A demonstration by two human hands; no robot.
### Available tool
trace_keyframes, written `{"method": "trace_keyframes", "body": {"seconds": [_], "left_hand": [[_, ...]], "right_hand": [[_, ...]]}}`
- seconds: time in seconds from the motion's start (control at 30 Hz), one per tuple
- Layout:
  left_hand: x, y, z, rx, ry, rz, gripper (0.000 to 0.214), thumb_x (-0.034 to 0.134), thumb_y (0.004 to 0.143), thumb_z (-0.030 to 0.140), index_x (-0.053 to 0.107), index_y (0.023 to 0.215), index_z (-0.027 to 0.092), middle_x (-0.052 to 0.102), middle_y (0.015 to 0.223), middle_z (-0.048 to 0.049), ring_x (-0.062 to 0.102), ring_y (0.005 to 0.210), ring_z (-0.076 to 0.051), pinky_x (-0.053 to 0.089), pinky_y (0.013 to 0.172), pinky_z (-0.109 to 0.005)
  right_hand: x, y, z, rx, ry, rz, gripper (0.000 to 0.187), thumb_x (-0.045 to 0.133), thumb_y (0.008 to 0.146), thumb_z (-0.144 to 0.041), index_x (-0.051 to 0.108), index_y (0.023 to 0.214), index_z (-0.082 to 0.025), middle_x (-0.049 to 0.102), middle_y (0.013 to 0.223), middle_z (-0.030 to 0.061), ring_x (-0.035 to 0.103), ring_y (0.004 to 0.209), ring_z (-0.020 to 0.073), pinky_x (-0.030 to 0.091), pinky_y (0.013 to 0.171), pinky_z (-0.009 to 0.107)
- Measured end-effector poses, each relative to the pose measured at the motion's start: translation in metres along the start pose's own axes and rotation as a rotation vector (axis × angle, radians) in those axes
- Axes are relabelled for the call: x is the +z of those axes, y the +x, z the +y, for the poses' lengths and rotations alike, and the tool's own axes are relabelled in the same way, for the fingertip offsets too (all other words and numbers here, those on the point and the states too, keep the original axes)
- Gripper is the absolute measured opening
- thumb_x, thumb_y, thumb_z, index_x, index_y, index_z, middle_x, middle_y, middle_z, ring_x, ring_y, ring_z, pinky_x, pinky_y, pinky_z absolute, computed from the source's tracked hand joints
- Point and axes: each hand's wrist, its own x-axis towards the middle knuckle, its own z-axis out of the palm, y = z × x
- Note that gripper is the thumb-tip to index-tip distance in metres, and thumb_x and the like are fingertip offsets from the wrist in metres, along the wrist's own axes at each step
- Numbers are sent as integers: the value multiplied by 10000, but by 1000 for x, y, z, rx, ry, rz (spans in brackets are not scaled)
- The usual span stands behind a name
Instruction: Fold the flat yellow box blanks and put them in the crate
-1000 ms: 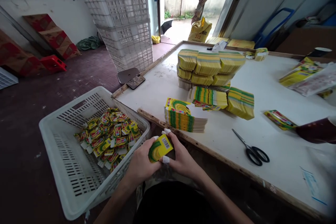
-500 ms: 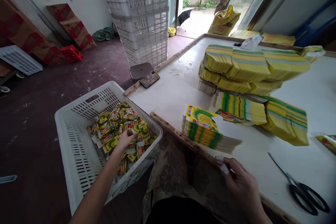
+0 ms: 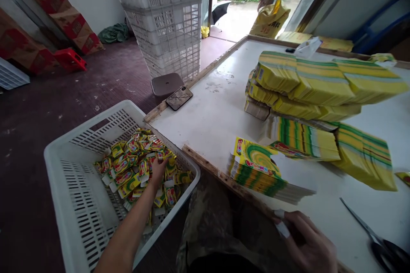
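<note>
My left hand (image 3: pixel 159 169) reaches down into a white plastic crate (image 3: pixel 86 130), its fingers bent and closed on a small yellow-and-green box (image 3: pixel 171 163) at the top of the heap. Many similar small printed boxes (image 3: pixel 130 168) lie jumbled in there. At the table's wooden edge (image 3: pixel 246 194), my right hand (image 3: pixel 307 241) rests with thumb and forefinger slightly apart, holding nothing; both tips are wrapped in white. Just beyond it stands a stack of flat printed cartons (image 3: pixel 256 164), the top one showing a green swirl.
Tall rows of bundled yellow cartons (image 3: pixel 320 79) cover the table's far right. Black-handled scissors (image 3: pixel 371 232) lie near my right hand. A phone (image 3: pixel 179 98) sits at the table's left corner beside a brown stool (image 3: pixel 166 83). Stacked white crates (image 3: pixel 169 21) rise behind.
The view has shifted, so the crate appears further left and the table goods further right. My left hand stays over the heap in the crate; my right hand stays at the table edge.
</note>
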Motion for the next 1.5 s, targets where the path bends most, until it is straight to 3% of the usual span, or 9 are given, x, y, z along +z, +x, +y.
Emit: {"method": "trace_keyframes", "body": {"seconds": [0.2, 0.3, 0.5, 0.7, 0.83, 0.93, 1.03, 1.3, 1.5], "left_hand": [[-66, -55, 45, 272, -353, -58, 439, 693, 759, 445, 525, 1070, 184, 638, 1034, -44, 612, 974, -189, 502, 873, -333], [-79, -106, 76, 343, -448, -159, 460, 726, 722, 438, 556, 1080, 204, 665, 1010, -35, 626, 933, -187, 512, 828, -292], [-44, -195, 112, 337, -634, -370, 411, 711, 766, 419, 603, 1113, 226, 682, 990, -32, 649, 875, -162, 536, 778, -252], [-2, -249, 117, 328, -587, -525, 450, 558, 895, 420, 483, 1307, 257, 510, 1377, -64, 441, 1304, -203, 356, 1107, -328], [8, -265, 119, 422, -368, -546, 751, 704, 751, 481, 377, 1383, 240, 506, 1374, -105, 467, 1283, -258, 389, 1087, -380], [11, -266, 120, 425, -193, -557, 707, 677, 776, 446, 381, 1373, 210, 573, 1281, -114, 556, 1182, -262, 457, 1015, -396], [15, -263, 116, 593, 62, -419, 728, 707, 733, 454, 404, 1338, 185, 589, 1245, -138, 570, 1153, -309, 477, 971, -449], [27, -272, 114, 1046, 559, -37, 448, 458, 879, 338, 410, 1283, 153, 622, 1123, -180, 636, 985, -325, 532, 797, -468], [30, -283, 119, 1211, 670, -32, 544, 518, 819, 266, 350, 1313, 113, 606, 1135, -208, 618, 1030, -348, 533, 819, -472]], "right_hand": [[6, 3, -11, -124, 132, 96, 44, 572, 861, -210, 612, 876, -199, 627, 761, 47, 629, 672, 169, 493, 604, 245], [21, 24, -45, -151, 329, -23, 135, 585, 844, -147, 604, 953, -223, 634, 821, 43, 631, 734, 172, 515, 657, 249], [36, 71, -119, -129, 798, -341, 521, 624, 846, -223, 442, 1334, -208, 552, 1235, 116, 579, 1071, 212, 507, 908, 305], [36, 48, -115, -6, 713, -210, 613, 449, 828, -58, 345, 1418, -186, 478, 1367, 158, 489, 1249, 253, 442, 1031, 396], [17, 29, -103, -129, 709, -334, 743, 449, 811, -36, 205, 1498, -180, 291, 1526, 160, 284, 1411, 262, 332, 1124, 450], [-5, 27, -92, -93, 838, -390, 568, 466, 896, -135, 349, 1447, -208, 423, 1460, 125, 404, 1347, 229, 368, 1109, 401], [-18, 29, -82, 79, 886, -244, 414, 401, 962, -266, 465, 1365, -195, 528, 1366, 130, 511, 1250, 229, 414, 1066, 396], [-5, 17, -94, 174, 761, -273, 523, 396, 947, -239, 311, 1453, -138, 636, 1233, 160, 643, 1067, 259, 527, 878, 358], [-8, 11, -90, 224, 831, -116, 389, 363, 958, -242, 522, 1306, -170, 688, 1138, 102, 677, 935, 201, 529, 816, 277]]}}
